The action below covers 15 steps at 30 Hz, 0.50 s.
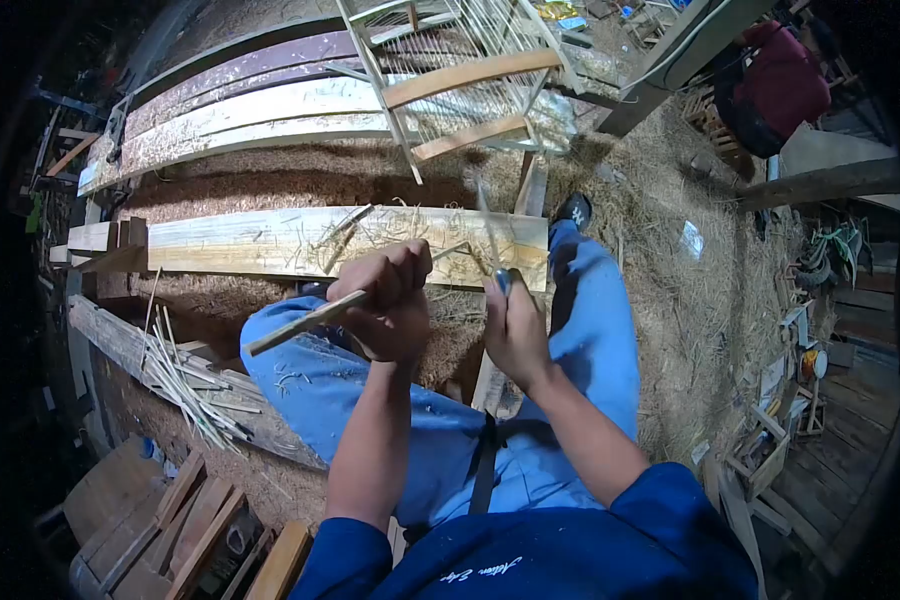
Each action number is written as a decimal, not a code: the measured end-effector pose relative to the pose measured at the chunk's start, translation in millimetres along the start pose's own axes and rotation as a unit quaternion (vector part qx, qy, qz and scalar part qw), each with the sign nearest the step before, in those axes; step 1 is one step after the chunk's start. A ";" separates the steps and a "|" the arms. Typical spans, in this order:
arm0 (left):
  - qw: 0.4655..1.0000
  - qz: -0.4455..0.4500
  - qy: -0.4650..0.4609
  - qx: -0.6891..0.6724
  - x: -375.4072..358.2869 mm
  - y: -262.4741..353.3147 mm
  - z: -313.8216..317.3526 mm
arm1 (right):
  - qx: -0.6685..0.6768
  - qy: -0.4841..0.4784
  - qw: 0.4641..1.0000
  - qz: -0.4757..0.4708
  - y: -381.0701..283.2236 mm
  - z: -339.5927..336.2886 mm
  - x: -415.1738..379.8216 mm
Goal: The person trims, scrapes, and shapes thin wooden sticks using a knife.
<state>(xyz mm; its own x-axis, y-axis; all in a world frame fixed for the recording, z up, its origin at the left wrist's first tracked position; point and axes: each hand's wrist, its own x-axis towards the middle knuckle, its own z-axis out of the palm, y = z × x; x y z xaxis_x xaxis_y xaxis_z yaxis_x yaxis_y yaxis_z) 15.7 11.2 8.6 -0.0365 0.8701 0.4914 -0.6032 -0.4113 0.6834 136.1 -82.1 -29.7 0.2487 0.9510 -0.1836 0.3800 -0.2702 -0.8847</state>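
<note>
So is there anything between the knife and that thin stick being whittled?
Nothing visible. The left hand grips the stick, and the right hand holds the knife right at its far end.

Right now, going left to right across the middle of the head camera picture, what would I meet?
Bundle of thin sticks → left hand gripping a wooden strip → right hand holding a blade → straw-covered floor.

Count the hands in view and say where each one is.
2. The left hand is closed around a thin wooden stick over the left knee; the right hand grips a knife just right of it. No other person's hands show.
</note>
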 end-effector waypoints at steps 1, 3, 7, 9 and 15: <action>1.000 0.005 -0.010 -0.008 3.6 -2.3 2.1 | 0.037 0.033 0.997 -0.062 -4.9 -1.8 2.2; 0.999 -0.003 -0.037 -0.005 2.6 -0.8 1.8 | 0.062 0.045 0.989 -0.130 11.1 11.0 5.1; 1.000 0.003 -0.022 0.008 1.4 -1.5 0.8 | -0.011 0.020 0.987 -0.162 13.2 13.8 10.2; 1.000 0.006 -0.013 0.011 1.5 -3.5 1.8 | -0.009 0.044 0.992 -0.118 -9.0 1.7 -1.7; 1.000 -0.010 -0.010 0.014 3.6 -4.1 4.3 | -0.062 -0.023 0.996 -0.056 22.2 5.2 12.4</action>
<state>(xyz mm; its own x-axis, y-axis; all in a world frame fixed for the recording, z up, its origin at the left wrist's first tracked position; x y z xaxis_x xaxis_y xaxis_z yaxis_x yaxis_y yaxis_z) 21.5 14.9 9.9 -0.0095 0.8726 0.4883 -0.5810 -0.4023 0.7076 143.0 -75.6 -53.8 0.1584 0.9815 -0.1077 0.5106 -0.1748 -0.8419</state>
